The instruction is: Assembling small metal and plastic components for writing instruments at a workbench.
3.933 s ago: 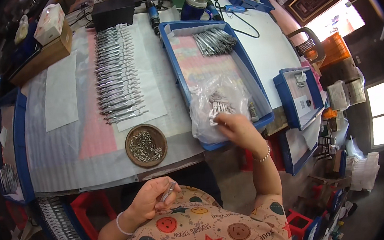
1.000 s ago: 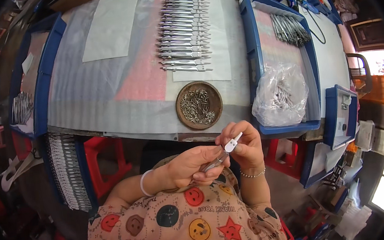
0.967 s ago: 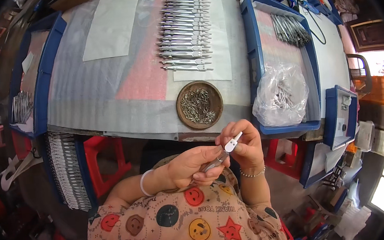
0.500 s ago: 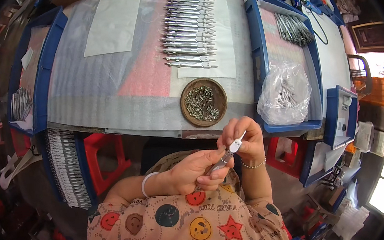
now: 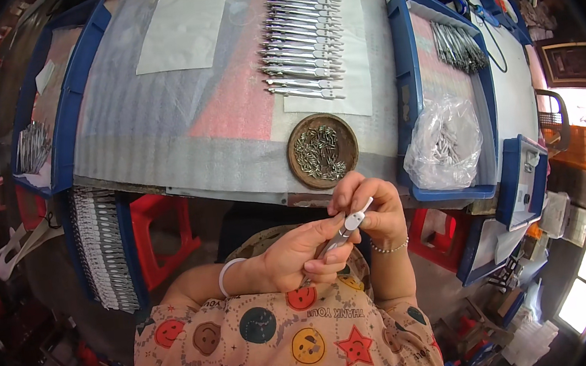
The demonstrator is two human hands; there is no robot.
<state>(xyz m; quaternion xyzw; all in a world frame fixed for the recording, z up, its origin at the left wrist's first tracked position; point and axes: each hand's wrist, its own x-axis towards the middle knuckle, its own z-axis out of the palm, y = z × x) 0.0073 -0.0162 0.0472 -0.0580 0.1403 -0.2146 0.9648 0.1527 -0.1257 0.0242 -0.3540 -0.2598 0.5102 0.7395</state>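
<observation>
My left hand (image 5: pixel 300 255) is closed around the grey metal legs of what looks like a drawing compass (image 5: pixel 355 221). Its white rounded head shows two small dark holes, and a thin white stem points up and right. My right hand (image 5: pixel 374 206) is bent close around that head, thumb beside it and fingertips pinched together; whatever they hold is too small or hidden. Just beyond my hands, a round brown bowl (image 5: pixel 293 156) contains many small metal screws (image 5: pixel 322 153). Past the bowl, a row of similar silver compasses (image 5: pixel 302 35) lies side by side on white paper (image 5: pixel 342 105).
At right, a blue tray (image 5: pixel 408 92) carries a clear bag of small white parts (image 5: pixel 445 144) and thin metal pieces (image 5: pixel 459 46). Another blue tray (image 5: pixel 70 99) stands left. Red stools (image 5: pixel 160 240) and a crate of metal parts (image 5: pixel 104 253) sit below the table edge.
The view has shifted slightly, so the table things appear farther right. The compass head is tilted a little differently, and my right fingertips have come closer to my left thumb.
</observation>
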